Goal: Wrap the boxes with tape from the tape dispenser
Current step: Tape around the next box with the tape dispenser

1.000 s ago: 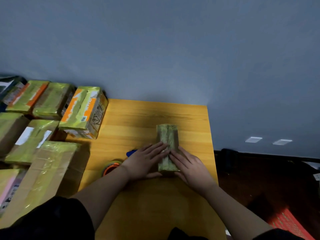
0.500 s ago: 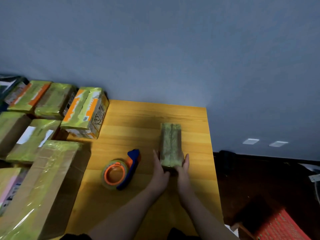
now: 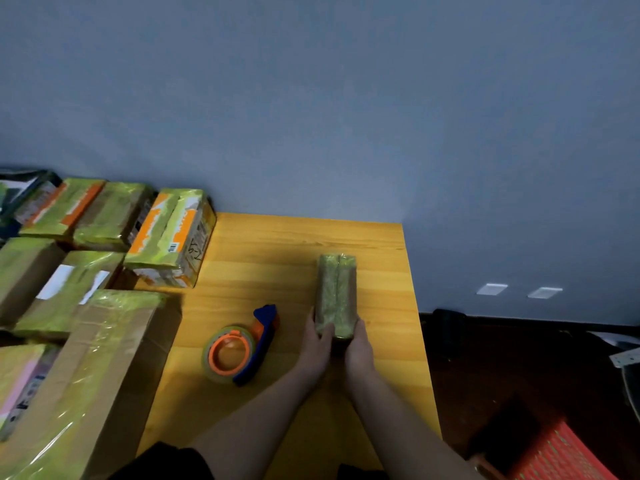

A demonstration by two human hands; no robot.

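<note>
A narrow box (image 3: 336,292) covered in shiny greenish tape lies lengthwise on the wooden table (image 3: 270,265), right of centre. My left hand (image 3: 316,344) grips its near left corner, thumb on top. My right hand (image 3: 359,348) clasps the near right corner. Both hands press against the box's near end. The tape dispenser (image 3: 242,346), blue with an orange hub and a roll of clear tape, lies flat on the table to the left of my left hand, untouched.
Several taped boxes crowd the left side: an orange-and-white one (image 3: 171,237) at the table's far left corner, a large brown carton (image 3: 86,382) at the near left. A grey wall stands behind. The table's right edge drops to dark floor with a red crate (image 3: 561,455).
My hands slid from pressing flat on top of the box back to its near end and now grip its corners. The dispenser, earlier hidden under my left arm, is in full view.
</note>
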